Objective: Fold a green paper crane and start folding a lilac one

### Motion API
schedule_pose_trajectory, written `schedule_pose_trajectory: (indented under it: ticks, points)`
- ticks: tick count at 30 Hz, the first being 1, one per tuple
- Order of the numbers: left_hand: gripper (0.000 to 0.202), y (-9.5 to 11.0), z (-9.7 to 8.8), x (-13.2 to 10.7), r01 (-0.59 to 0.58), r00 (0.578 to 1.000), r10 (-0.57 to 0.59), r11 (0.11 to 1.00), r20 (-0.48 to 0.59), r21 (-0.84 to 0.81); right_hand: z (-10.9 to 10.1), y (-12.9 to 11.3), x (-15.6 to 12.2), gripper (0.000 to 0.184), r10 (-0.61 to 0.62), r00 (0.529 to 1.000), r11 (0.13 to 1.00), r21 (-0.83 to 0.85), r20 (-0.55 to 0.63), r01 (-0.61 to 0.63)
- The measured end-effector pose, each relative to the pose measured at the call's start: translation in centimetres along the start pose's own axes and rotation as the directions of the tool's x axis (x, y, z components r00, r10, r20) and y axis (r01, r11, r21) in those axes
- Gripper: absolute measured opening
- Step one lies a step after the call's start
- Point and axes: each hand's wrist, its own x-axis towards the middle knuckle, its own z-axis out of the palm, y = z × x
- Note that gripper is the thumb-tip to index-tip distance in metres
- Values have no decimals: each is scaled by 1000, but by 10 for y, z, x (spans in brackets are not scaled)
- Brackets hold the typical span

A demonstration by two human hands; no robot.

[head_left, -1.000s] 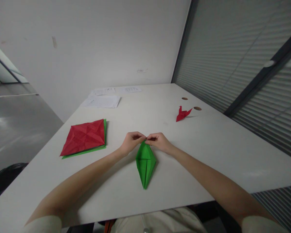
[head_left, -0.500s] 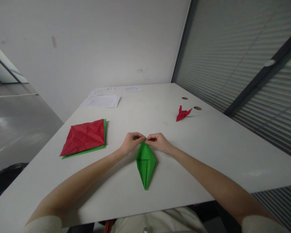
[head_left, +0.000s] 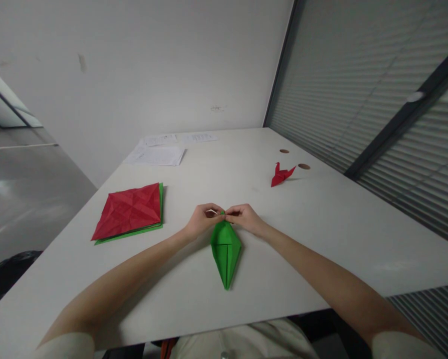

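Observation:
A green sheet of origami paper (head_left: 226, 249), folded into a long diamond, lies on the white table with one point toward me. Its far tip is pinched between my two hands. My left hand (head_left: 203, 219) grips that tip from the left, thumb and fingers pressed together. From the right, my right hand (head_left: 245, 218) pinches the same end, its fingertips touching those of the left. A bit of green shows above the fingertips; the rest of the tip is hidden by them.
Creased red paper (head_left: 130, 212) lies on green sheets (head_left: 161, 204) at the left. A folded red paper crane (head_left: 282, 175) sits at the right, near two round table holes (head_left: 304, 166). Printed papers (head_left: 160, 155) lie at the back left. Blinds (head_left: 358, 89) flank the table's right side.
Both hands' fingertips have come closer over the green paper's far tip, which now pokes up above them. The paper's near point has shifted slightly right and away from me.

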Motion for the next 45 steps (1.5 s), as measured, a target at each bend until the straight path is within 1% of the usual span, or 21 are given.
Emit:
schedule_pose_trajectory:
  ticks: [5,10,13,27,31,35,39,42,45]
  points:
    - [27,0,-1,1,16,999,-19,998,-35,-67,2,-4,-1,34,-13,1000,1000,24,-7,13]
    - [29,2,0,-1,84,996,-86,983,-5,-161,3,-6,-2,34,-41,999,999,-2,-23,41]
    - [30,2,1,-2,103,994,-106,979,-8,-174,3,-6,-2,34,-51,999,999,-16,-17,51]
    - [26,4,4,-3,72,995,-84,977,-51,-199,4,-2,-2,32,-106,994,993,-44,4,106]
    - [25,4,4,-2,55,996,-66,985,-65,-162,4,-2,-2,32,-107,994,993,-45,-2,107]
    - [24,5,4,-2,13,998,-20,994,-61,-109,5,-2,-3,30,-99,995,995,-29,-3,98]
    - [25,7,4,-1,4,995,-15,993,-96,-120,7,-2,-3,27,-120,993,992,-31,-14,119]
    - [25,8,3,0,-6,991,-11,992,-134,-126,7,-1,-3,27,-81,997,997,-15,2,81]
    - [26,7,1,1,-23,989,7,994,-149,-103,6,3,-2,27,-29,998,1000,10,61,28]
